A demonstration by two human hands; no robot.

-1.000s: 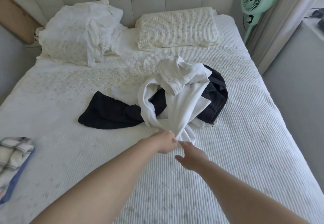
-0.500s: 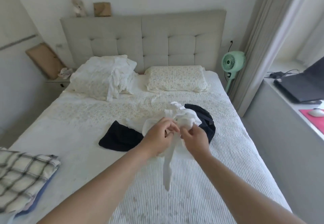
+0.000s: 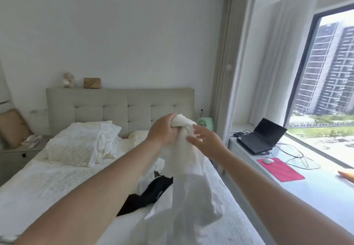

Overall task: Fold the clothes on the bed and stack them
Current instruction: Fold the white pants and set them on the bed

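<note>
a single head-worn view looks forward along the bed (image 3: 47, 183) from its near end toward the far headboard (image 3: 118, 106) and wall, tilted level rather than down, with the raised forearms close below and the window (image 3: 325, 83) at right.

Bright daylight enters through large dark-framed window (image 3: 323, 83); view outside is overexposed. Wall far from window stays evenly lit, shadows soft. Motion blur on raised hands and hanging white cloth (image 3: 183, 177). Wide-angle bending of straight lines near window.
</note>
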